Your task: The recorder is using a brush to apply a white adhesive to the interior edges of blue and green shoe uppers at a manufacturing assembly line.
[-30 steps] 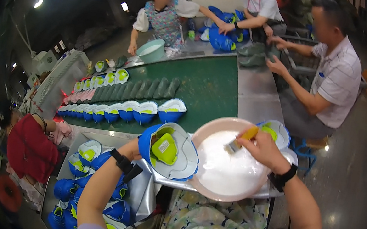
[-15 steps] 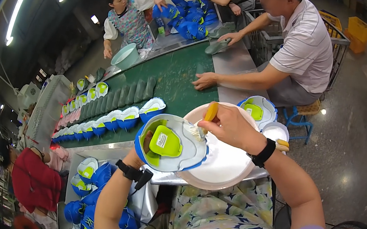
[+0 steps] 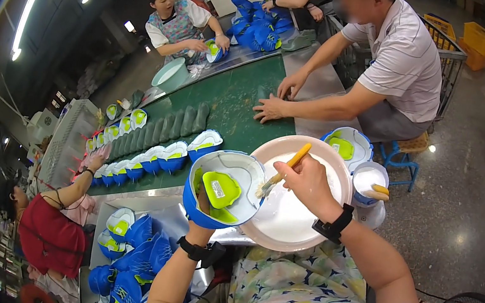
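A: How does the left hand [image 3: 200, 230] hold the blue shoe upper [image 3: 245, 181]?

B: Its fingers grasp it from below, so it stands just above them, opening turned up, probably to bare the white inside to the brush [image 3: 298, 156]

A: And the right hand [image 3: 312, 187]?

B: Its fingers grip the brush's yellow handle, bristles by the upper's edge; the pink basin [image 3: 287, 246] sits below those fingers, likely to catch drips

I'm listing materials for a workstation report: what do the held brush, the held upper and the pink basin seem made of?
Brush: handle perhaps painted wood or plastic, being smooth and yellow-orange; bristle material unclear.
Upper: apparently matte fabric or synthetic, blue outside and pale inside, its walls thin and curved; exact material unclear.
Basin: probably satin plastic, given its even pink colour and smooth rim.
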The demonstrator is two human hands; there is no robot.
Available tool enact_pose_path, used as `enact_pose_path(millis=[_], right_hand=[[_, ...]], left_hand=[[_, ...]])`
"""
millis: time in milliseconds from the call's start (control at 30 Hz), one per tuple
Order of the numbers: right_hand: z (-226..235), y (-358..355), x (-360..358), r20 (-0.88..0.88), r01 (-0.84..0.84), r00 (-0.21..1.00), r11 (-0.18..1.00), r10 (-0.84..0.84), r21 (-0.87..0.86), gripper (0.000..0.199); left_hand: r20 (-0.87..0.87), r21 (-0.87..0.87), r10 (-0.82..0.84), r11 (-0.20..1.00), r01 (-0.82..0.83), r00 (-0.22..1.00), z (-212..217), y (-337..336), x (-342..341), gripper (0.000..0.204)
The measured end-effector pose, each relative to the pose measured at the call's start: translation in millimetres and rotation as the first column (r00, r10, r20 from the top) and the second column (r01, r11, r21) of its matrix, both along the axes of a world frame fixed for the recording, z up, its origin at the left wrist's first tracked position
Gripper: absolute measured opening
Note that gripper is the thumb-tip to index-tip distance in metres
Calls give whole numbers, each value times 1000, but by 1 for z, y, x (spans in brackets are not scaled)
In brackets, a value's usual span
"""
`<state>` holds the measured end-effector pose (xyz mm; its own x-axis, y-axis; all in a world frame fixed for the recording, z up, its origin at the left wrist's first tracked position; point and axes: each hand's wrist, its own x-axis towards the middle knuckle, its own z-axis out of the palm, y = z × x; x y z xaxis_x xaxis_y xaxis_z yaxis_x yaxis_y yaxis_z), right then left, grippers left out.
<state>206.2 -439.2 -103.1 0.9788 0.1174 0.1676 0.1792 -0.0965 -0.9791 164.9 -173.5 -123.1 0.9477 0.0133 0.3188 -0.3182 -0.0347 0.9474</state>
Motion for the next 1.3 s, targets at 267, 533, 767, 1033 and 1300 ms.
enact_pose_path(millis=[267, 533, 767, 1033, 1300], right_hand=[[-5, 13, -16, -149, -94, 983, 988, 112, 123, 36], [-4, 19, -27, -170, -194, 955, 947, 242, 254, 35], [1, -5, -11, 220, -166, 967, 972, 128, 164, 23], [19, 4, -22, 722, -419, 647, 905, 243, 71, 20], [8, -6, 4, 490, -269, 819, 954, 299, -132, 22]], left_hand=[[382, 295, 197, 900, -321, 903, 4, -12, 6, 50], [611, 441, 223, 701, -561, 759, 11, 6, -8, 48], [-554, -147, -98, 989, 19, 827, 28, 29, 1, 40], [-523, -657, -674, 709, 258, 521, -2, -28, -28, 38], [-583, -618, -575, 772, 146, 574, -20, -18, -26, 44]])
